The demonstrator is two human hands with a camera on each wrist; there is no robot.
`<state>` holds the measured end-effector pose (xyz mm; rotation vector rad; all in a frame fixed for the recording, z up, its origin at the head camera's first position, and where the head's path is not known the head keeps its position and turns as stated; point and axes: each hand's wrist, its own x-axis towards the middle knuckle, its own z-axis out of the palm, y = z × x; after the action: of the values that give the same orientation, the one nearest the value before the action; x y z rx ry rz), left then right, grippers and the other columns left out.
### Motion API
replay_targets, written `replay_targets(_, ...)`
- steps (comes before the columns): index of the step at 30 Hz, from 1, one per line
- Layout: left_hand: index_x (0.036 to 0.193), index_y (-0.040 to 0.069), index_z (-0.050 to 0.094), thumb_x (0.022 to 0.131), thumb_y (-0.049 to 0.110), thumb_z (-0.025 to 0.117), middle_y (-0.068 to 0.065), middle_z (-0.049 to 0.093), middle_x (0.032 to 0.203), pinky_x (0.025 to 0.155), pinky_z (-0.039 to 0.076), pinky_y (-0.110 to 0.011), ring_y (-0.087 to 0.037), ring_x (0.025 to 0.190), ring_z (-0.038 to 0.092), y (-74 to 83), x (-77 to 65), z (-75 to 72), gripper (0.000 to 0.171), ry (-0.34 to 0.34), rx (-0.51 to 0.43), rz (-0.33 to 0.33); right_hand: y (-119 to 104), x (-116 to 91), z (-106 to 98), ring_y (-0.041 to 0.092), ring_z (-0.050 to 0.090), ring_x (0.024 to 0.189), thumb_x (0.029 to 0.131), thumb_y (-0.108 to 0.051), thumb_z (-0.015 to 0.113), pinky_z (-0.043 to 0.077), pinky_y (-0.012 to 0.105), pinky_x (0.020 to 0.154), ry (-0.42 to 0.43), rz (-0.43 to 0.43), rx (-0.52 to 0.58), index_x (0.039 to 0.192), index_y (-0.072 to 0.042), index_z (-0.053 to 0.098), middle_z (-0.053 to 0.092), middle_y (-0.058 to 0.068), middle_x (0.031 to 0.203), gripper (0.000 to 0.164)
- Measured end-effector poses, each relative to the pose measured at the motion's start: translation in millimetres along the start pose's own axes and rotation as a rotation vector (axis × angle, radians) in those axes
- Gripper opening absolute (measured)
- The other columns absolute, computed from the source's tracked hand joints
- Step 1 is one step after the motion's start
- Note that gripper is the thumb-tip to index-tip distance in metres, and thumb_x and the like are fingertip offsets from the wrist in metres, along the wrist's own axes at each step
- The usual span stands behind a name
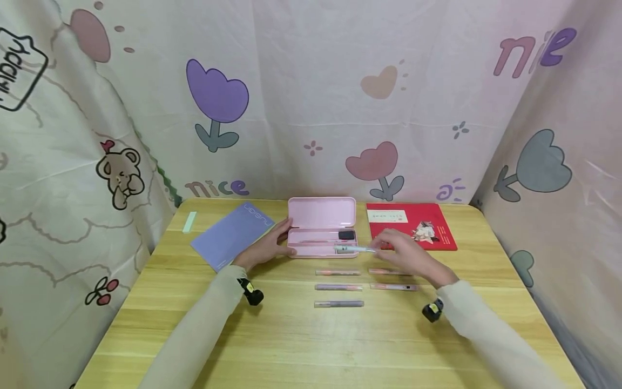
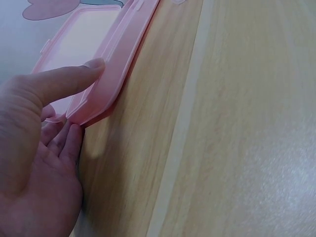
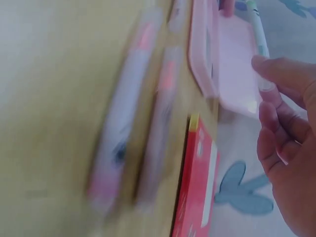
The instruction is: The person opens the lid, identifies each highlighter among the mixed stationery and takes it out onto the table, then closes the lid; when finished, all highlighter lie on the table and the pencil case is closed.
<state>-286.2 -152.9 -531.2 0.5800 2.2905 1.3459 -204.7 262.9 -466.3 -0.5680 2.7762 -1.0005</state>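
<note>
An open pink pencil case (image 1: pixel 322 212) lies on the table with its lid tilted back. My left hand (image 1: pixel 264 246) grips its left end, the thumb (image 2: pixel 84 79) on the front wall and the other fingers round the corner. My right hand (image 1: pixel 403 251) pinches a white pen with green marks (image 3: pixel 259 34) by one end, between thumb and fingers. In the head view this pen (image 1: pixel 352 248) is over the right part of the case. Inside the case are a small black block (image 1: pixel 346 235) and a thin stick-like item (image 1: pixel 318 241).
In front of the case, several capped pens lie in two columns, among them a purple one (image 1: pixel 338 287) and a grey one (image 1: pixel 338 304). A blue notebook (image 1: pixel 233 235) is at left, a pale green strip (image 1: pixel 189 222) beyond it. A red book (image 1: pixel 447 232) lies at right.
</note>
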Motion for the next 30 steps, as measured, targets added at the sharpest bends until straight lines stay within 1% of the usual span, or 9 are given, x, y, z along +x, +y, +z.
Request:
replay_targets(4,0.177,0.015,0.005,0.1,0.025,0.082,-0.013,-0.005,0.185,0.138,0.018,-0.052,-0.04,0.168,0.021,1.0,-1.3,-0.5,0.11,0.003,0.016,-0.002,15,-29,-8,0.016,0.063,0.105,0.099,-0.018,0.082,0.059,0.032,0.092,0.014,-0.004,-0.001,0.118,-0.023,0.077,0.072,-0.006,0.113,0.021)
replay_targets(7,0.177,0.015,0.005,0.1,0.026,0.081,-0.013,-0.004,0.185,0.138,0.018,-0.053,-0.041,0.168,0.022,2.0,-1.7,-0.6,0.109,0.008,0.019,-0.002,23,-48,-12,0.012,0.06,0.101,0.099,-0.018,0.082,0.056,0.025,0.085,0.035,-0.019,-0.007,0.116,-0.025,0.077,0.071,-0.009,0.109,0.02)
replay_targets(11,0.177,0.015,0.004,0.1,0.026,0.081,-0.013,-0.003,0.185,0.138,0.018,-0.054,-0.042,0.168,0.021,2.5,-1.5,-0.1,0.109,0.007,0.015,-0.007,31,-70,-12,0.007,0.059,0.094,0.097,-0.014,0.083,0.054,0.022,0.077,0.064,-0.051,0.006,0.113,-0.027,0.077,0.07,-0.011,0.105,0.022)
replay_targets(15,0.177,0.015,0.004,0.1,0.027,0.081,-0.013,-0.004,0.185,0.139,0.017,-0.052,-0.04,0.168,0.02,2.6,-1.0,0.2,0.109,0.005,0.02,-0.006,37,-89,-4,0.003,0.057,0.089,0.095,-0.011,0.084,0.052,0.021,0.071,0.083,-0.091,0.007,0.11,-0.027,0.077,0.069,-0.012,0.104,0.023)
replay_targets(18,0.177,0.015,0.004,0.099,0.028,0.081,-0.011,-0.003,0.186,0.139,0.016,-0.05,-0.038,0.169,0.02,1.4,-0.4,-0.2,0.11,0.01,0.027,-0.01,42,-101,4,0.003,0.057,0.088,0.096,-0.012,0.084,0.052,0.021,0.07,0.079,-0.105,0.008,0.109,-0.028,0.076,0.069,-0.012,0.105,0.022)
replay_targets(22,0.177,0.017,0.005,0.099,0.029,0.082,-0.009,-0.003,0.186,0.139,0.015,-0.049,-0.036,0.17,0.018,0.5,0.4,-0.5,0.111,0.011,0.029,-0.018,50,-113,13,0.005,0.057,0.087,0.097,-0.013,0.083,0.051,0.021,0.068,0.057,-0.076,0.042,0.11,-0.028,0.076,0.068,-0.011,0.105,0.021)
replay_targets(25,0.177,0.017,0.005,0.098,0.029,0.083,-0.009,-0.004,0.186,0.139,0.014,-0.049,-0.036,0.17,0.018,0.9,0.5,-0.4,0.111,0.01,0.026,-0.014,57,-120,17,0.005,0.056,0.084,0.099,-0.016,0.082,0.049,0.02,0.066,0.04,-0.059,0.06,0.11,-0.027,0.075,0.065,-0.009,0.103,0.018)
replay_targets(30,0.177,0.016,0.005,0.098,0.029,0.083,-0.011,-0.004,0.186,0.139,0.017,-0.051,-0.038,0.169,0.02,-0.4,0.8,-0.9,0.112,0.008,0.019,-0.002,64,-127,22,0.002,0.055,0.083,0.1,-0.018,0.08,0.049,0.019,0.066,0.028,-0.07,0.069,0.11,-0.027,0.074,0.065,-0.008,0.104,0.015)
